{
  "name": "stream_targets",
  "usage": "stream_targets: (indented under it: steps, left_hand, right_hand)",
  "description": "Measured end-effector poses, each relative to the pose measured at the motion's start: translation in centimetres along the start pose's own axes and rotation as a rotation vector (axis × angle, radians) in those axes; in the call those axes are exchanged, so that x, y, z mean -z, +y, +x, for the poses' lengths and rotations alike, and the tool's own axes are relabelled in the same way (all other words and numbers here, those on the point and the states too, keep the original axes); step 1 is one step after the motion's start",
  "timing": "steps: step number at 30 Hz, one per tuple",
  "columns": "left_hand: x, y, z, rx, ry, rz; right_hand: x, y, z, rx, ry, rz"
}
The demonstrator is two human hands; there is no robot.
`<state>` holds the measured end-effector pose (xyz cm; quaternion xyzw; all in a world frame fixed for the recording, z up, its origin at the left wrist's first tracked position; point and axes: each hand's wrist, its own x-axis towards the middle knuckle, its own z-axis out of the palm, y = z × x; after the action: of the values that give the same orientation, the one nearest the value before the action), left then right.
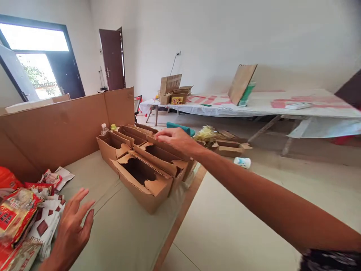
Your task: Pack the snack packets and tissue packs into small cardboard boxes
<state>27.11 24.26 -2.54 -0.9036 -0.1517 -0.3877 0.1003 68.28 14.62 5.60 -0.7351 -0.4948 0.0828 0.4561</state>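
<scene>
My right hand [176, 140] reaches over a cluster of narrow open cardboard boxes. Its bent fingers come together at the top edge of a box [169, 148] in the far right row; the fingertips are partly hidden. Closest to me in the cluster is an open box [138, 188] with torn, curved flaps and a dark inside. My left hand [75, 229] hovers with fingers apart and nothing in them, beside a pile of snack packets. Among these are a red and yellow packet [17, 214] and a white packet with brown squares [46, 226].
A tall cardboard panel [62, 126] stands along the table's far side. A clear bottle [104, 129] is behind the boxes. On the floor to the right lie an open carton [229, 149] and a white tub [242, 162]. A long covered table [262, 107] runs along the wall.
</scene>
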Motion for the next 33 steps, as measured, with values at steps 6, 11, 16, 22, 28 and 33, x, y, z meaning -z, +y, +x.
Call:
stream_targets:
  steps: [6,11,16,22,28,33]
  left_hand:
    - [-6.8,4.5,15.0,-0.134,-0.078,-0.194]
    - [-13.9,8.0,23.3,-0.187,-0.364,-0.179]
    - [-18.7,10.5,27.9,-0.241,-0.548,-0.148]
    - [-21.8,11.4,29.0,-0.263,-0.755,-0.133]
    - [-21.7,10.2,27.6,-0.251,-0.722,-0.176]
    - [-21.6,9.6,27.2,-0.258,-0.71,-0.207]
  right_hand:
    - [5.0,9.1,-1.4,-0.148,0.12,-0.259]
    - [4.4,11.1,-1.4,-0.143,0.126,-0.27]
    - [3.3,11.0,-2.6,-0.002,0.064,-0.1]
    - [4.0,11.5,-2.0,-0.025,-0.084,-0.156]
    - [5.8,12.4,2.7,-0.05,-0.245,-0.392]
    - [5.4,12.8,4.1,-0.029,-0.386,-0.489]
